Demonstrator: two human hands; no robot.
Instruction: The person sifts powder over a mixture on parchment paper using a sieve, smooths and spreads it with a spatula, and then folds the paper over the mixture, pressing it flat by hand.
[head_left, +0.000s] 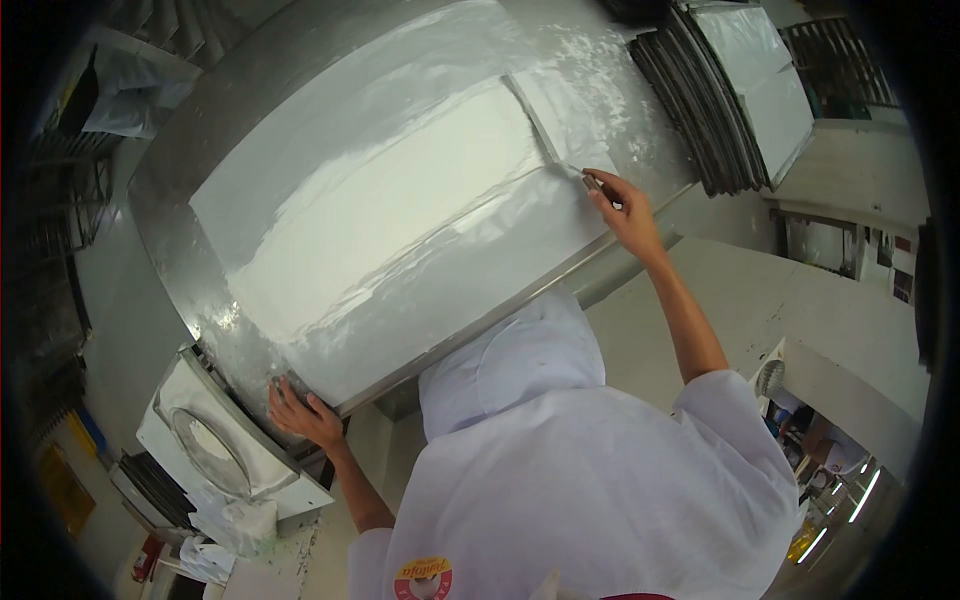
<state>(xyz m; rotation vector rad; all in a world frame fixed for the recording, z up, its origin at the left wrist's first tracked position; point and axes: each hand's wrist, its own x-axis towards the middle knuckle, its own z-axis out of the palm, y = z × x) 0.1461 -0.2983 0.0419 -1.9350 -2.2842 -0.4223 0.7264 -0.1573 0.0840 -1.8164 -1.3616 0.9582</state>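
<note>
My right hand (622, 208) is closed around the short handle of a long, thin-bladed spreader (535, 120). Its blade lies across the right end of a smooth layer of white paste or batter (400, 190). That layer forms a long, slanting rectangle on a pale sheet (480, 270), with ragged smears along its long edges. Down at the near left corner of the metal table, my left hand (303, 414) rests with its fingers apart, beside the sheet's corner. It appears to hold nothing.
The metal table (170, 230) has white smears. At its right stands a stack of dark trays (700, 110). By my left hand is a white box-like piece with a round opening (215, 450), beside plastic bags (240, 520). My white-clothed body (580, 480) stands against the table's edge.
</note>
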